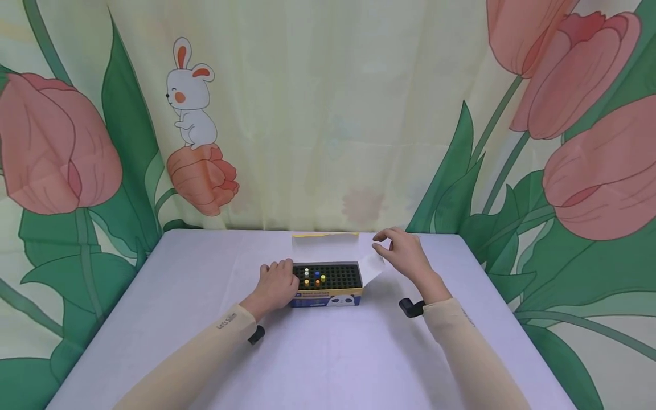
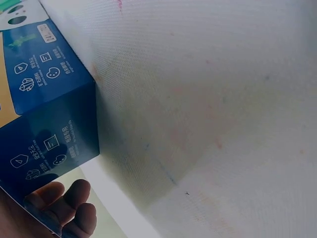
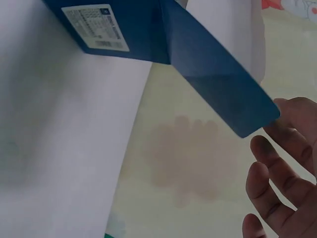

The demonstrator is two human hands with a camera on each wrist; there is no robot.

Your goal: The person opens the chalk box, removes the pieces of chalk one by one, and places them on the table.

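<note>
A blue and yellow cardboard box (image 1: pixel 328 300) with a panda face on its front stands on the table, its top flaps raised. Inside is a black grid of holes (image 1: pixel 343 274), in which several small coloured round ends, perhaps of pens, show on the left side. At the box's left end my left hand (image 1: pixel 277 285) grips the side flap, fingers curled round its edge in the left wrist view. My right hand (image 1: pixel 407 253) is by the raised right flap (image 3: pixel 225 94), fingers loosely bent and apart. A fingertip is at the flap's corner; whether it touches, I cannot tell.
Behind the grid the box's long lid flap (image 1: pixel 325 246) stands up, white inside with a yellow edge. A white cloth covers the table (image 1: pixel 328 359). A curtain (image 1: pixel 328 114) printed with tulips and a rabbit hangs behind the table's far edge.
</note>
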